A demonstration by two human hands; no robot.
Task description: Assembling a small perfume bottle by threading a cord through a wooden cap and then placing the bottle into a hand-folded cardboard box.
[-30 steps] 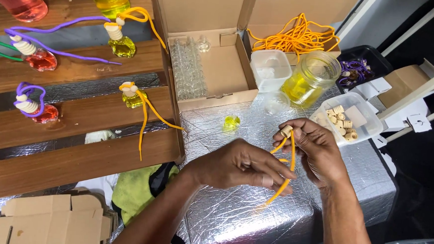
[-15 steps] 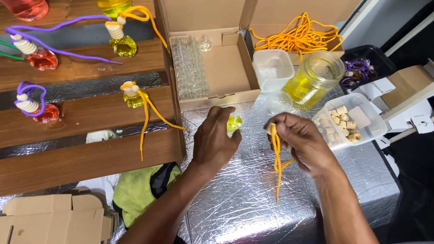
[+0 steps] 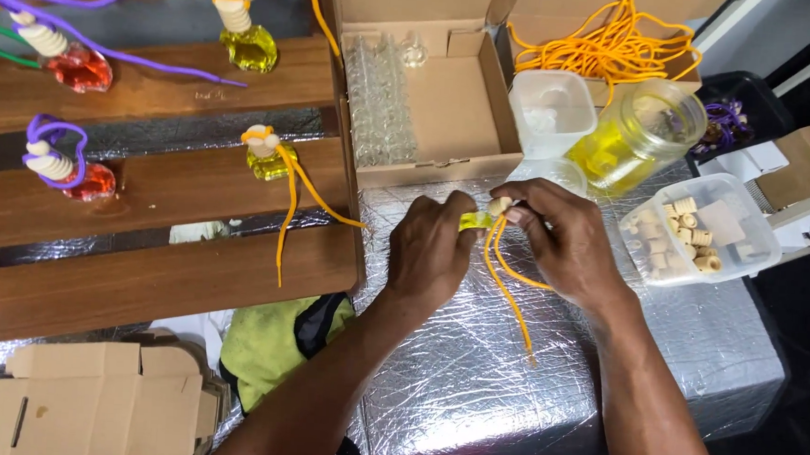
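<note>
Mid-assembly over the foil-covered table [image 3: 526,391]: left hand [image 3: 431,257] pinched shut on a small yellow bottle [image 3: 473,222], right hand [image 3: 561,240] closed on its cork [image 3: 499,206] and orange cord [image 3: 508,284]; four finished bottles on the left shelves [image 3: 148,186], empties left in the far box [image 3: 448,110]

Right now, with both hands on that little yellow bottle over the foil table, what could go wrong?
1. The small glass bottle of yellow liquid is held above the table between the left hand and the right hand; a slip could spill it on the silver foil tabletop.
2. The loose orange cord dangles and might snag.
3. The open glass jar of yellow liquid stands close behind the hands; a bump may tip it.
</note>
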